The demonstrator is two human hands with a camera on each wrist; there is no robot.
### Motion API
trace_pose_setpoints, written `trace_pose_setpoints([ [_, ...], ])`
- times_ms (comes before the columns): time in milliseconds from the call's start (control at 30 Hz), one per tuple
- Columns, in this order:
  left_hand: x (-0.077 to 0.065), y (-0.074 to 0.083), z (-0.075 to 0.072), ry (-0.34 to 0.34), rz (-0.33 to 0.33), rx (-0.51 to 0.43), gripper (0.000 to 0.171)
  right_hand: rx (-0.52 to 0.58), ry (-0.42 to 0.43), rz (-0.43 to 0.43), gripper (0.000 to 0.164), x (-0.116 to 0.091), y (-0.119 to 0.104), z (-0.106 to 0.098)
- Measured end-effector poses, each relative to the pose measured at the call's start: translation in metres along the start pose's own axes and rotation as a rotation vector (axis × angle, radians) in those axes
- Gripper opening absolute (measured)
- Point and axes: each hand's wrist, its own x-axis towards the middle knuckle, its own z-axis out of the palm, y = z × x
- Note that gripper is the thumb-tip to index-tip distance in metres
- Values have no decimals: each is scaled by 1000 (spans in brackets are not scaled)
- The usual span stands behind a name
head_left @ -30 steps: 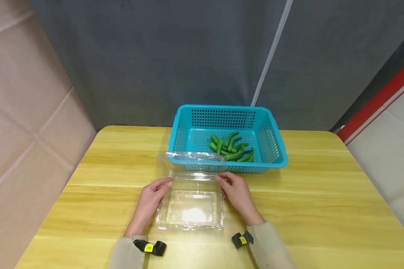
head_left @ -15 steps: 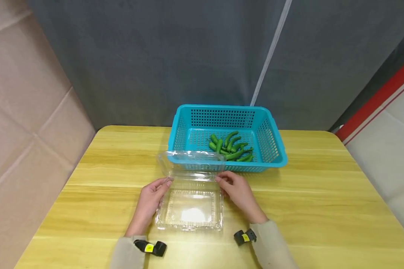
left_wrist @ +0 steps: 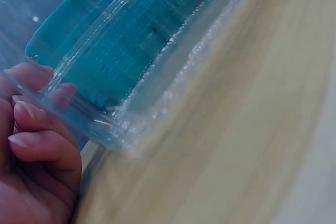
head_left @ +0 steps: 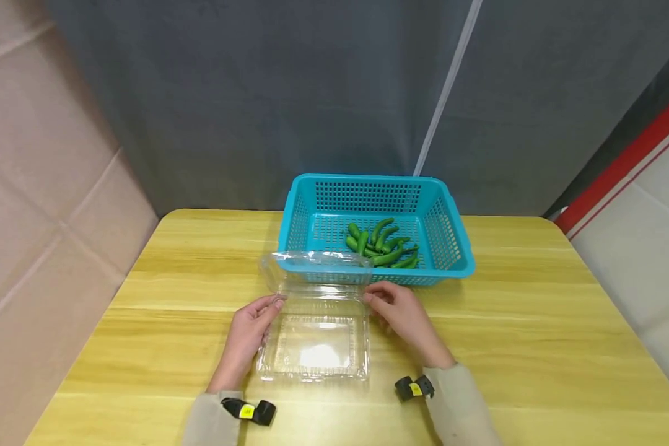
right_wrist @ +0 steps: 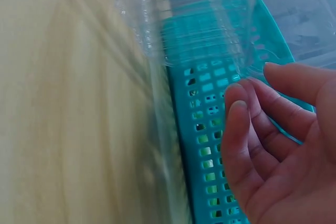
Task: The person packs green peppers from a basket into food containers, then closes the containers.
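Observation:
A clear plastic clamshell container lies in front of me in the head view, its lid raised at the back and overlapping the basket's near wall. My left hand pinches the container's left edge near the hinge, thumb on top; in the left wrist view its other fingers are curled below the rim. At the opposite side of the hinge is my right hand, fingertips right by the edge. In the right wrist view its thumb and loosely bent fingers stand apart, with no plastic between them.
Behind the container, a turquoise perforated basket holds several green chili peppers. Both stand on a wood-grain table. A dark grey curtain hangs along the table's back edge.
My right hand has eased off the container's right edge and shifted slightly right, its wrist moving right too. The left hand and the container stay in place.

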Motion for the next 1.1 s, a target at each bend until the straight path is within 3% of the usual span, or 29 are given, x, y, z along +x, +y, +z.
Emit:
trace_pose_setpoints([
  [200, -1, 4, -3, -10, -16, -6, 36, -30, 38, -24, 22, 0, -4, -4],
  [333, -9, 17, -2, -18, -9, 2, 33, -60, 69, -37, 26, 0, -6, -9],
  [533, -15, 27, 0, -21, 3, 5, 31, -124, 48, -81, 32, -6, -12, -19],
  [733, -9, 22, -1, -25, 0, 6, 33, -95, 54, -154, 37, -11, -22, -32],
  [1000, -1, 2, -3, -16, 14, 27, 38, -124, 184, -192, 35, -12, -30, -46],
  [1100, -2, 0, -1, -8, 29, 34, 38, -194, 225, -237, 32, -11, -35, -52],
])
